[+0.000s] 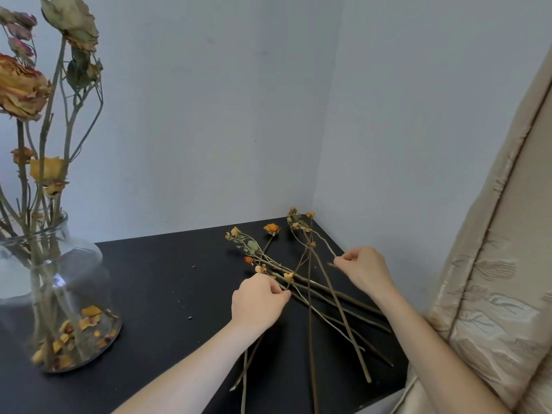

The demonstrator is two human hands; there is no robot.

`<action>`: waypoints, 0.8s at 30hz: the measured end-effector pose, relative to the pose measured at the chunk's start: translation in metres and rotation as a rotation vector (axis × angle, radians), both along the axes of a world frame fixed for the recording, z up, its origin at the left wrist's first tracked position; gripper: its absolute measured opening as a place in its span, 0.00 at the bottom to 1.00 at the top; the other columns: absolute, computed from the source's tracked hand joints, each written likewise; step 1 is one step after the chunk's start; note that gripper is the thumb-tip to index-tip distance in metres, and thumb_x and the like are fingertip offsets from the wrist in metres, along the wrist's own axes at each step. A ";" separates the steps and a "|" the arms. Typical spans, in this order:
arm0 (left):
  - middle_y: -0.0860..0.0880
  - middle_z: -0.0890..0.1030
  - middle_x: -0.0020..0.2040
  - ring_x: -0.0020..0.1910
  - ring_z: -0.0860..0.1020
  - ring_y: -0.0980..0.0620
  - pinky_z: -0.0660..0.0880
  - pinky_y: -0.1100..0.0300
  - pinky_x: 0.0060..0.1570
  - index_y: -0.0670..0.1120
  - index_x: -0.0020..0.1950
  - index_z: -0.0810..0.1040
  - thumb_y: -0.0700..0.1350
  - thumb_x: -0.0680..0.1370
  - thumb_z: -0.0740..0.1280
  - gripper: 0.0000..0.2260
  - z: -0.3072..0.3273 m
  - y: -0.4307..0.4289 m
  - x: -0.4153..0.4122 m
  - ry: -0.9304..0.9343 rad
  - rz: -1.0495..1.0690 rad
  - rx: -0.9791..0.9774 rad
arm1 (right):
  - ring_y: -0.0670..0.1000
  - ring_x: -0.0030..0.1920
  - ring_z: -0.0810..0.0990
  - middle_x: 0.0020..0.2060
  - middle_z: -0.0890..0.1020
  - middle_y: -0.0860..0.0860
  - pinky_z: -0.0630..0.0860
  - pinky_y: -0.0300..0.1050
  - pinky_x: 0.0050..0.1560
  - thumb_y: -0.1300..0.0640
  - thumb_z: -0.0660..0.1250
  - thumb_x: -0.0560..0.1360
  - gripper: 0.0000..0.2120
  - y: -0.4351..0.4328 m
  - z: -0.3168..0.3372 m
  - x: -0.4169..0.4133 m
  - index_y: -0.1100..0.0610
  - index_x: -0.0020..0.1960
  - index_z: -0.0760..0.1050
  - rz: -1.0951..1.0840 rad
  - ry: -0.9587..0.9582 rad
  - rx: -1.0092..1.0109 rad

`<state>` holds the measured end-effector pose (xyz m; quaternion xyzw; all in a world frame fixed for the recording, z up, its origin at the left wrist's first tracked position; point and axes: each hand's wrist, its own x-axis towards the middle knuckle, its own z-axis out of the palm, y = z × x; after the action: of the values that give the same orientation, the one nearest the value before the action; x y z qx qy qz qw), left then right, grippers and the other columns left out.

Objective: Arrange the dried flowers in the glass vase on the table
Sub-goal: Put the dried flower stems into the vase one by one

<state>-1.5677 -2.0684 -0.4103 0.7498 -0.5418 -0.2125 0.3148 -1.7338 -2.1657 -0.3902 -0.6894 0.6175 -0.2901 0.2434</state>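
A clear glass vase stands at the left of the black table. It holds several tall dried flowers, and loose petals lie at its bottom. Several more dried stems with small orange and yellow heads lie crossed on the table's right part. My left hand pinches one of these stems near a small yellow bud. My right hand pinches a thin stem further right, fingers curled round it.
Grey walls meet in a corner behind the table. A beige patterned curtain hangs close on the right, beside the table's right edge. Small crumbs of petal lie on the tabletop between the vase and the stems.
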 end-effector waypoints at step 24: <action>0.52 0.78 0.48 0.54 0.70 0.51 0.64 0.53 0.55 0.50 0.45 0.80 0.61 0.75 0.60 0.17 -0.007 0.007 -0.019 -0.521 -0.045 -0.090 | 0.45 0.32 0.73 0.28 0.75 0.47 0.68 0.40 0.32 0.54 0.67 0.73 0.10 0.003 -0.005 0.006 0.50 0.33 0.74 0.016 -0.052 -0.034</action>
<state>-1.5868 -2.0613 -0.4171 0.7524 -0.6298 0.0049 0.1929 -1.7274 -2.1623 -0.3948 -0.6905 0.6005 -0.3166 0.2498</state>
